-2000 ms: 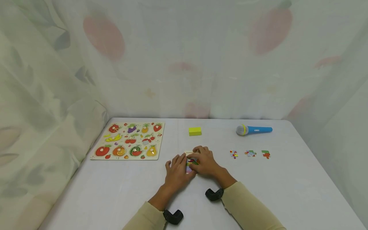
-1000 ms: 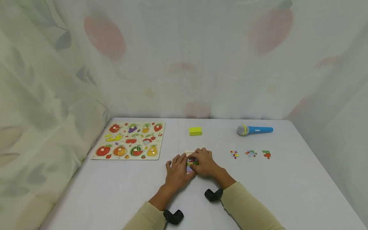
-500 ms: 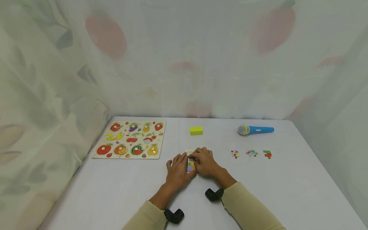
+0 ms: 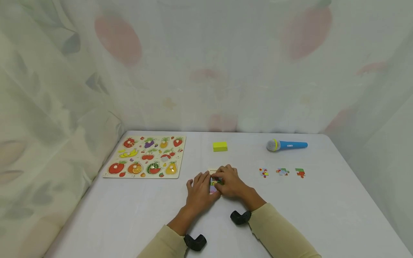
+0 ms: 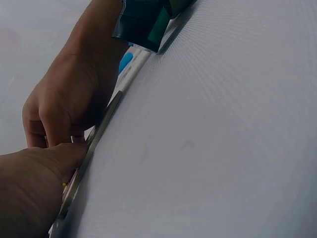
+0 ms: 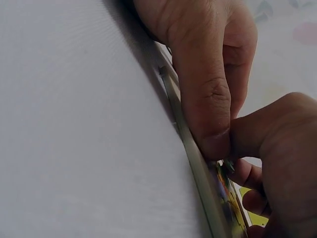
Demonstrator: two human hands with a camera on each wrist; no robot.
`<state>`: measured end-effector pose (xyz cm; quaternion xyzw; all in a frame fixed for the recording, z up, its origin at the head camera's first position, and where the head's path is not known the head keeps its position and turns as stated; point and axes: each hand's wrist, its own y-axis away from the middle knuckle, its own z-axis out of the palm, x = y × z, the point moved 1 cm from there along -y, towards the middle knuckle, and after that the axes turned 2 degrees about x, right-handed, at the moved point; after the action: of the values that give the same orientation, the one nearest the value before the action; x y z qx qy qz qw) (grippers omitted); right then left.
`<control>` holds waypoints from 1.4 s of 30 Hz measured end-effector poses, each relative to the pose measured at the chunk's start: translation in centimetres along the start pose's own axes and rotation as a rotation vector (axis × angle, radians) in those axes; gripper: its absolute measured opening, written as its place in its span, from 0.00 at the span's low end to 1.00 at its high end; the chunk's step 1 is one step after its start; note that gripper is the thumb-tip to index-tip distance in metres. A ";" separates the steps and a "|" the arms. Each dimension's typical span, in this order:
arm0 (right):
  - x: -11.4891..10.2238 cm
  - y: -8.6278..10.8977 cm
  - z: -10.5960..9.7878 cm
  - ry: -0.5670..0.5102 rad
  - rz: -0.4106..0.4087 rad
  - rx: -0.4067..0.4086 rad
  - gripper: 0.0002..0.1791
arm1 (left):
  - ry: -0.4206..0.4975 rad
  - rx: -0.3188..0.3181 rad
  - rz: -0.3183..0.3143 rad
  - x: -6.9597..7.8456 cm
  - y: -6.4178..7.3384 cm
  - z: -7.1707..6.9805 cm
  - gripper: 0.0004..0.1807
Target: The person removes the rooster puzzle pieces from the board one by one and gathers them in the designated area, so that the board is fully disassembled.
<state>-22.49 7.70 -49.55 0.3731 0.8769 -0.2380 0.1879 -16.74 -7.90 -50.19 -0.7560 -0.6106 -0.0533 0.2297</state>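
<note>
Left hand (image 4: 199, 195) and right (image 4: 230, 182) (mostly) hide a puzzle (image 4: 213, 187).

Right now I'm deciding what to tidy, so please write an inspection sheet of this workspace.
Surface: white-covered table; no spill seen.
Job's things: small picture puzzle board between the hands; three loose jigsaw pieces to the right.
Clutter: fruit peg puzzle, yellow block, blue toy microphone.
Hands: left hand along the board's left side; right hand, fingers curled, over its right side, grip hidden.
Cables: nothing seen.
Surroundings: pale, partly printed curtains behind and on both sides.
</note>
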 end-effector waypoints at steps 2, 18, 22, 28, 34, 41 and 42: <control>0.0 0.0 0.0 0.021 -0.007 -0.007 0.17 | -0.002 -0.002 -0.001 0.0 0.0 0.0 0.41; 0.0 1.3 -3.6 -0.007 -0.027 0.103 0.21 | -0.008 -0.010 0.013 0.0 0.0 0.0 0.42; 0.1 2.4 -5.7 -0.106 -0.066 0.200 0.22 | -0.003 -0.024 0.004 0.0 0.0 0.0 0.42; 0.4 4.5 -7.9 -0.158 -0.096 0.264 0.23 | 0.019 -0.031 -0.007 0.0 0.1 0.1 0.42; 1.3 7.1 -9.4 -0.133 -0.097 0.326 0.25 | 0.042 -0.026 -0.010 0.0 0.2 0.2 0.42; 2.9 10.1 -10.9 -0.110 -0.038 0.371 0.27 | 0.025 -0.024 -0.008 0.1 0.2 0.1 0.42; 3.1 10.5 -11.0 -0.113 -0.036 0.374 0.28 | 0.023 -0.023 -0.008 0.1 0.2 0.1 0.42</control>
<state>-18.37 22.01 -45.05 0.3719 0.8119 -0.4207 0.1600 -16.53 -7.81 -50.33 -0.7555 -0.6102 -0.0698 0.2279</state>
